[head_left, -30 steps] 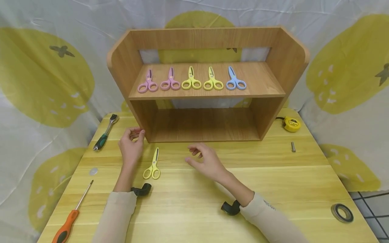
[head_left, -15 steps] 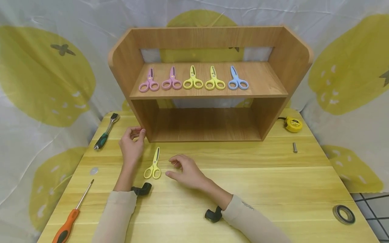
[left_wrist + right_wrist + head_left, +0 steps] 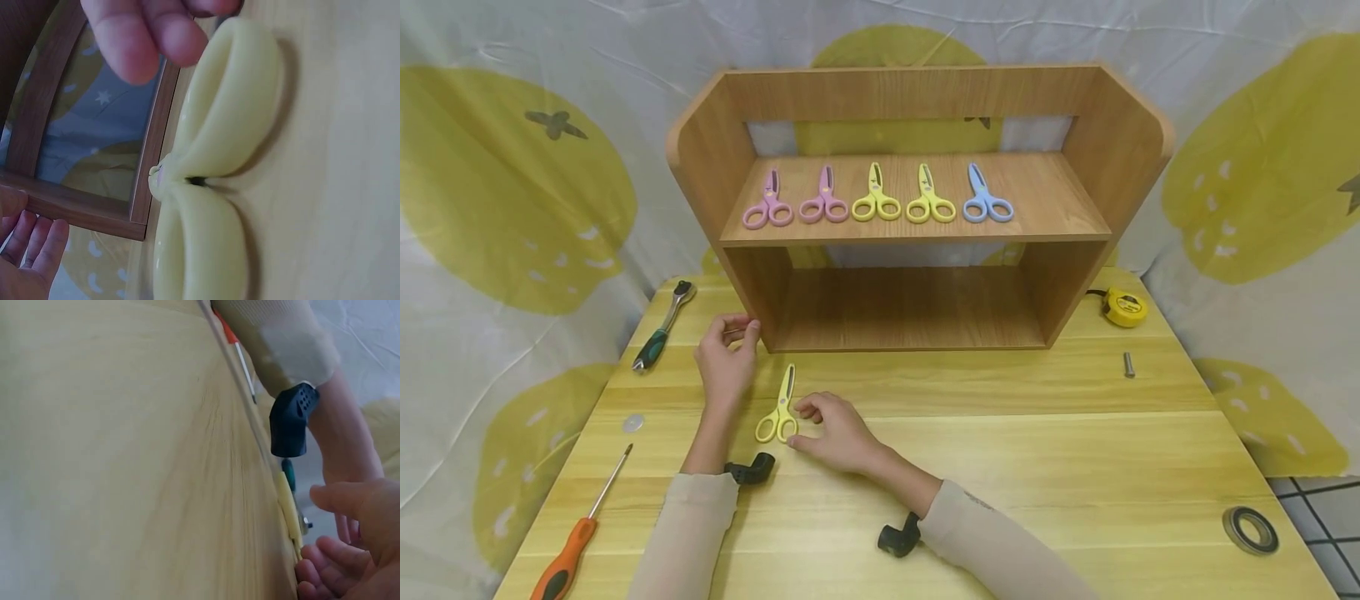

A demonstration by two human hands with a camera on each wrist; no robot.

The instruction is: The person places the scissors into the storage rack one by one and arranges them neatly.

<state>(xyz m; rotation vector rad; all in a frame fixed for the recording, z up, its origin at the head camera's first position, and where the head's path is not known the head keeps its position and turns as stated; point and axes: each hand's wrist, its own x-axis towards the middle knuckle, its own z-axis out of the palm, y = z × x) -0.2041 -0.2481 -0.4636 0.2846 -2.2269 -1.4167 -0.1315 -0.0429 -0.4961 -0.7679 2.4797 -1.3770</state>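
Right hand, fingers relaxed, touches the light, stiff yellow scissors; best pinched at the handle loops. Left hand rests loosely curled.

No readable text, label, brand or number on any object in view.

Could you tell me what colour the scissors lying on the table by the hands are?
The scissors are pale yellow, clearest in the head view.
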